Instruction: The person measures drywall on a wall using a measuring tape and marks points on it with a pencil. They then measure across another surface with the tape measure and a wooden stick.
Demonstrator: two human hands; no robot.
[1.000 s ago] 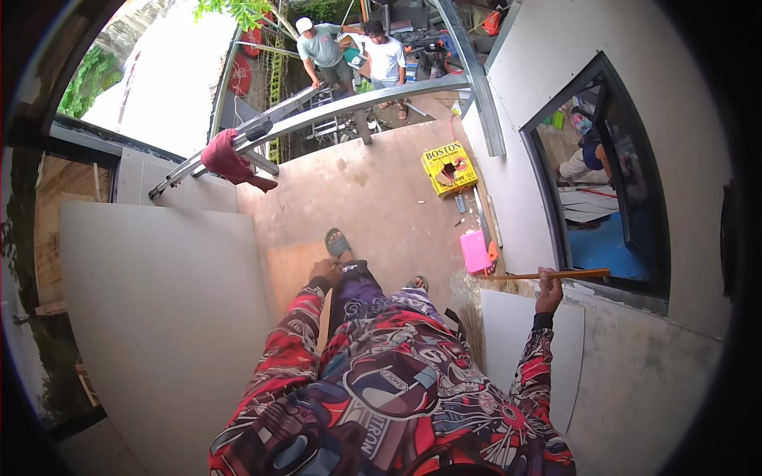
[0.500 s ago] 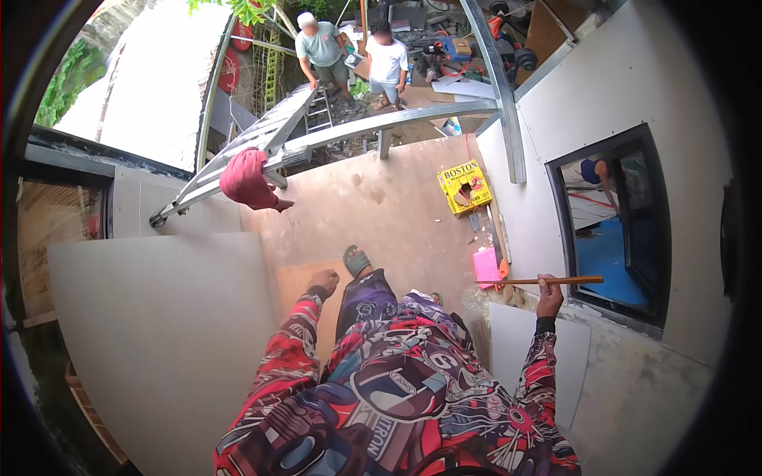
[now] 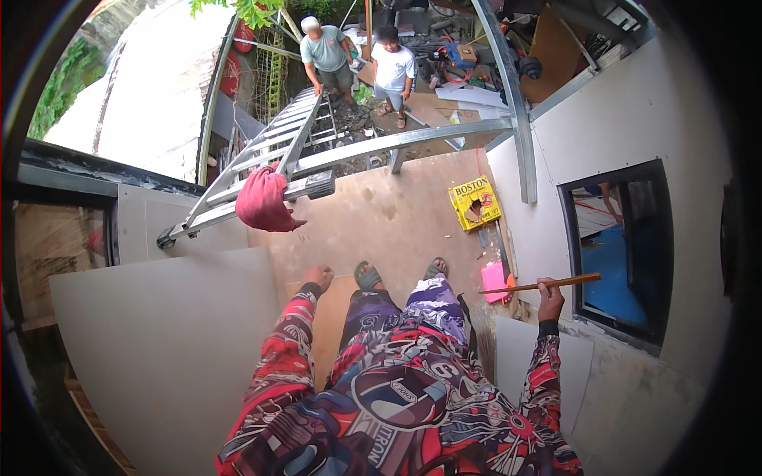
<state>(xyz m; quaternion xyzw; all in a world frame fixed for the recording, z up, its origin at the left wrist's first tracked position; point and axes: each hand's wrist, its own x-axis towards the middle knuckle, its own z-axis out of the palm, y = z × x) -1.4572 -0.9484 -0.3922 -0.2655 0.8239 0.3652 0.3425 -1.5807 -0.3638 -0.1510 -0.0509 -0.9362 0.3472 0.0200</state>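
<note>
My right hand (image 3: 549,298) is closed around a long, thin brown wooden stick (image 3: 579,279), held level and pointing left over the floor. Below the stick's tip lie a pink plastic piece (image 3: 494,281) and an orange item (image 3: 510,287). My left hand (image 3: 319,277) hangs low beside my left leg with its fingers curled in; whether anything is in them is hidden. A large pale board (image 3: 159,341) leans nearby on the left.
An aluminium ladder (image 3: 266,143) with a red cloth (image 3: 263,202) rises at the floor's far edge, beyond a metal rail (image 3: 429,133). Two people stand below, one touching the ladder. A yellow cardboard box (image 3: 476,205) sits right, near a black-framed window (image 3: 567,238).
My right foot has come forward level with the left. The ladder, box and window sit slightly further right in view. The stick stays in my right hand.
</note>
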